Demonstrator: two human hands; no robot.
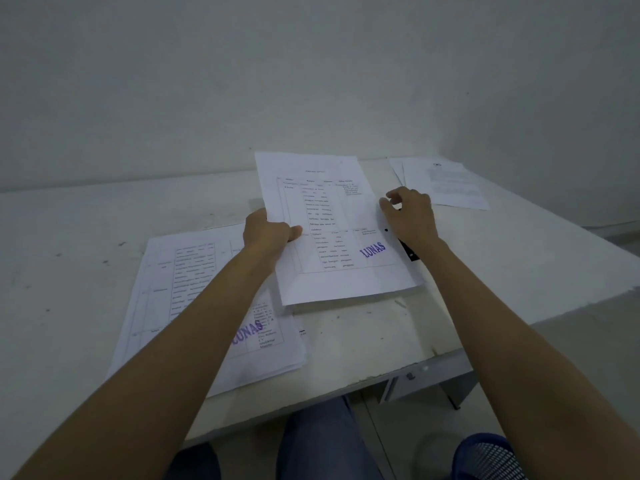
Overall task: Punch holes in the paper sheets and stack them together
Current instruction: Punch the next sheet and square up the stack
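Now we see the left hand (265, 233) pinching the paper (329, 223) in mid frame | right hand (410, 216) curled over its right edge and the black punch (408, 251) | stack (194, 289) lower left on table (485, 271)

A bare, off-white plaster wall (311, 81) rises behind the scuffed white tabletop (86, 220); a blue mesh wastebasket (491, 457) stands on the pale floor (408, 445).

A printed sheet (332, 230) is lifted, tilted, over a black punch (408, 251); a stack (214, 306) lies at the table's near-left, another (446, 183) at its far-right corner.
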